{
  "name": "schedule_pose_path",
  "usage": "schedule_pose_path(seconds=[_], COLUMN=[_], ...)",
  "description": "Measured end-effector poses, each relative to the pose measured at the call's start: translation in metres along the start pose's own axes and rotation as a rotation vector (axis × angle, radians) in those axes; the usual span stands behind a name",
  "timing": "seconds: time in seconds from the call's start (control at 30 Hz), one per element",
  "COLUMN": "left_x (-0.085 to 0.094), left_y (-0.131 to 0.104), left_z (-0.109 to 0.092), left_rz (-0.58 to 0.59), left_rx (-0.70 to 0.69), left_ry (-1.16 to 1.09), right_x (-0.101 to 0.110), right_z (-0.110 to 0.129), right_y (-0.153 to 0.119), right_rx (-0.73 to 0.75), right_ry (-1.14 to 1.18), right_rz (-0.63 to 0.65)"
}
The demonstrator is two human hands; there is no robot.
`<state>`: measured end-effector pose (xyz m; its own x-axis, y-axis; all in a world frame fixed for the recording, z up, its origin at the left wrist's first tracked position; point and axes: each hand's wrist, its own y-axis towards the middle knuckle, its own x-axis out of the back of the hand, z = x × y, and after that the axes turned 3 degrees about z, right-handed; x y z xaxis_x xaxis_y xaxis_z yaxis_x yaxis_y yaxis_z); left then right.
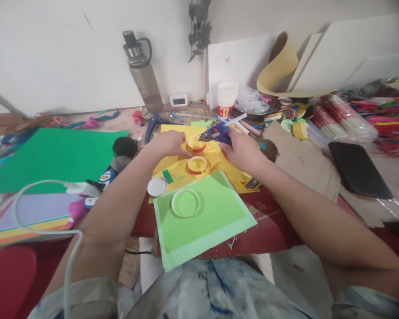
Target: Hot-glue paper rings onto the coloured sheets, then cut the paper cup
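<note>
In my right hand (pixel 241 148) is a blue hot glue gun (pixel 216 133), with a clear glue stick (pixel 236 119) sticking out of its back. Its nozzle points left, over a red-and-yellow paper ring (pixel 197 149). My left hand (pixel 171 144) is at that ring's left side, thumb and forefinger curved against its edge. A second such paper ring (pixel 197 170) stands just nearer to me, on yellow paper (pixel 173 165). Closer still, a white-rimmed ring (pixel 185 215) lies on light green sheets (pixel 209 221). Beside it are a white disc (pixel 157 187) and a small green paper piece (pixel 168 176).
A green sheet (pixel 60 155) and a white cable (pixel 40 230) lie at the left. Along the wall stand a grey bottle (pixel 144 77), a small white clock (pixel 178 100) and paper cups (pixel 226 99). Cardboard (pixel 302 164) and a black phone (pixel 359 169) lie at the right.
</note>
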<state>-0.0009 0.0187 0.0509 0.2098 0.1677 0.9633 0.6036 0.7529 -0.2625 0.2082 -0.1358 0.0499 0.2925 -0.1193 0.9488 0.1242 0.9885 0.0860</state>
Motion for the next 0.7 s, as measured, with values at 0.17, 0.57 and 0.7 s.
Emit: schedule_pose_path(seconds=[0.17,0.57,0.7], left_x=[0.01,-0.013,-0.025], left_y=[-0.009,0.016,0.028], left_z=[-0.014,0.042,0.045], left_rz=[0.054,-0.23,-0.256], left_rx=[0.072,-0.34,-0.429], left_ry=[0.061,-0.484,-0.515], right_x=[-0.002,-0.009,-0.008], right_z=[0.0,0.003,0.005], right_y=[0.001,0.0,0.0], right_rx=[0.02,0.019,0.005], right_ry=[0.03,0.063,0.081], right_rz=[-0.016,-0.003,0.009])
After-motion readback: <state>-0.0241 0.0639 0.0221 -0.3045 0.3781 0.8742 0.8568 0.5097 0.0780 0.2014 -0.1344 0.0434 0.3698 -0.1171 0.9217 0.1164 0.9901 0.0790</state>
